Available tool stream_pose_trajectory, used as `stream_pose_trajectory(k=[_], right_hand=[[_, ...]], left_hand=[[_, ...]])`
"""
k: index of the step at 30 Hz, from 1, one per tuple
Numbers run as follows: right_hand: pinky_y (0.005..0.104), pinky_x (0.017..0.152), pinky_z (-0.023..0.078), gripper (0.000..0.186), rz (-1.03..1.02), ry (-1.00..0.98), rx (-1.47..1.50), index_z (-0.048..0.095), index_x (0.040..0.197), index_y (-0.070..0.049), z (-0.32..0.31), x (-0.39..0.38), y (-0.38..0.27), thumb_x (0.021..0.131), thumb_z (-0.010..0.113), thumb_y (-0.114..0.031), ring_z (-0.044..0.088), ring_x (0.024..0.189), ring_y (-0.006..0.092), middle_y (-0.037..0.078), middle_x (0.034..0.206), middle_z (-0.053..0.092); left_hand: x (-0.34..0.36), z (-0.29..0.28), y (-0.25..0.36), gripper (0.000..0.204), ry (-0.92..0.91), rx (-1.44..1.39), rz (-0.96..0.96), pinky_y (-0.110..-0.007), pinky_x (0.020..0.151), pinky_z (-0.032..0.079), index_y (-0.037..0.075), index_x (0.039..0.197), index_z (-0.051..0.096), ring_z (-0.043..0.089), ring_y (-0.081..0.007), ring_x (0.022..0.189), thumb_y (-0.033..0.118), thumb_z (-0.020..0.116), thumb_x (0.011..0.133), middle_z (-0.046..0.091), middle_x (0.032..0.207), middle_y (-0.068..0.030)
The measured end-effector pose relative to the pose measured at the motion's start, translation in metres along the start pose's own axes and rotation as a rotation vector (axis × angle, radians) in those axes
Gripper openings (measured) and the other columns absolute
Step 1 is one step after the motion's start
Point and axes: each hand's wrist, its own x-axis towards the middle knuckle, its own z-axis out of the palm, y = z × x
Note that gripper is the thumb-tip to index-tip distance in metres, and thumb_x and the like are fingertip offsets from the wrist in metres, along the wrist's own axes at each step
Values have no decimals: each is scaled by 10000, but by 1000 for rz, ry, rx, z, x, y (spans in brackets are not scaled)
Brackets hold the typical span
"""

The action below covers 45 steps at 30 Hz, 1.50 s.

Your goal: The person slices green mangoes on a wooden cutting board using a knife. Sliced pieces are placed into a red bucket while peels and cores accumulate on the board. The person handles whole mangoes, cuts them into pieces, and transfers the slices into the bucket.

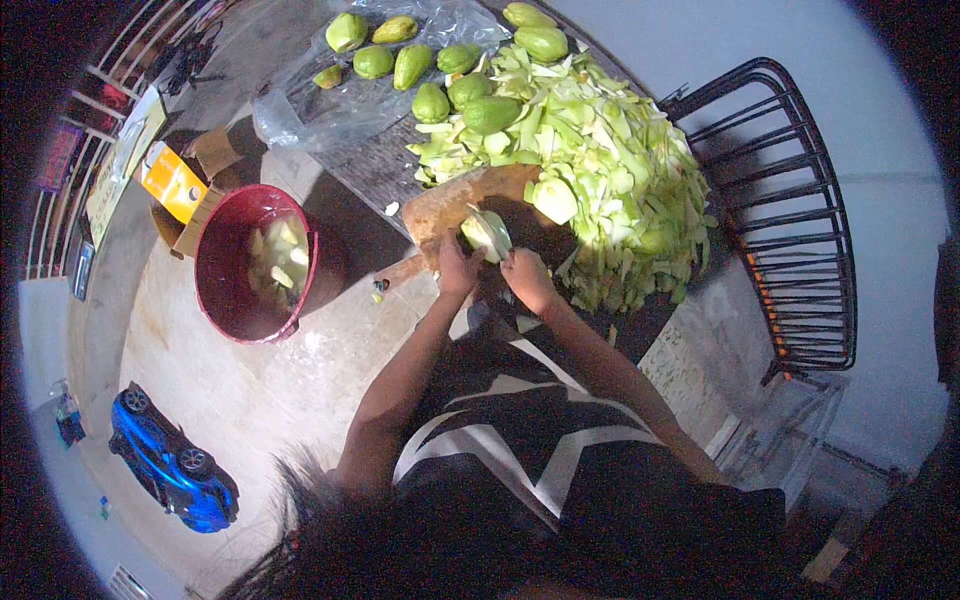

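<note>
Left hand [458, 270]: grasping a pale green fruit [479, 230]
Right hand [528, 279]: closed on what looks like a knife [503, 236]
Pale green fruit: over the wooden board [430, 212]
Red bucket [222, 270]: left, pale pieces inside
Peelings [625, 180]: heaped right
Whole fruits [412, 67]: table's [372, 178] far end

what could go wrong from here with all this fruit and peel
The right hand seems to hold a blade against the pale fruit in the left hand; a slip might cut that hand. The loose peel heap could shed pieces off the table. A whole green fruit at the heap's edge could roll.
</note>
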Motion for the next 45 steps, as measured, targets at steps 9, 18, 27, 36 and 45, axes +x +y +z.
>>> stream_pose_trajectory(k=[9,18,27,36,45], right_hand=[[490,682,464,231,-22,52,106,597,795,41,-2,14,-8,744,606,-184,586,798,422,263,772,596],[484,675,453,206,-162,162,195,586,826,46,19,9,15,795,492,-135,589,813,423,283,815,590],[475,690,477,176,16,41,58,586,803,47,13,15,3,740,565,-116,607,820,404,246,819,612],[296,293,347,248,165,-402,959,467,586,-12,-15,20,28,774,573,-132,448,318,143,51,454,462],[342,431,405,288,39,-162,626,517,658,7,5,-18,46,787,624,-227,505,403,180,105,494,493]], left_hand=[[26,-41,69,488,145,390,74,-449,862,379,8,1112,437,463,-407,1021,164,680,719,482,1073,-229],[78,-11,185,565,21,638,598,-492,1038,215,33,1298,364,301,-403,1234,328,524,843,340,1316,-234],[72,12,90,560,29,750,377,-511,1073,118,22,1305,369,206,-389,1301,408,418,903,293,1377,-216],[-6,-24,46,684,78,364,-114,-458,944,334,-26,1221,349,336,-419,1168,266,698,709,402,1176,-257],[-11,-3,68,775,-7,608,-30,-463,933,360,7,1289,315,352,-403,1154,195,716,653,355,1247,-234]])
